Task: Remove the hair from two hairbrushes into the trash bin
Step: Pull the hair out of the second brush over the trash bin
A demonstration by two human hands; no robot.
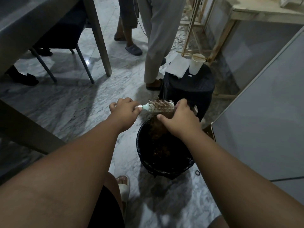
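Hairbrush held over lined bin, both hands engaged.

Nearest: trash bin (164, 168), black liner, brown hair (160, 127) inside, standing on marble floor (74, 99). Above its far rim: left hand (125, 110) wrapped closed around the handle of a mint hairbrush (160, 106), bristles up, head lying level; right hand (179, 118) with fingers curled at the brush's far end, thumb beneath, pinching a brown hair mat hanging toward the bin. Beyond: dark stool (189, 89) bearing a white cup (196, 64); standing persons' legs (156, 38).
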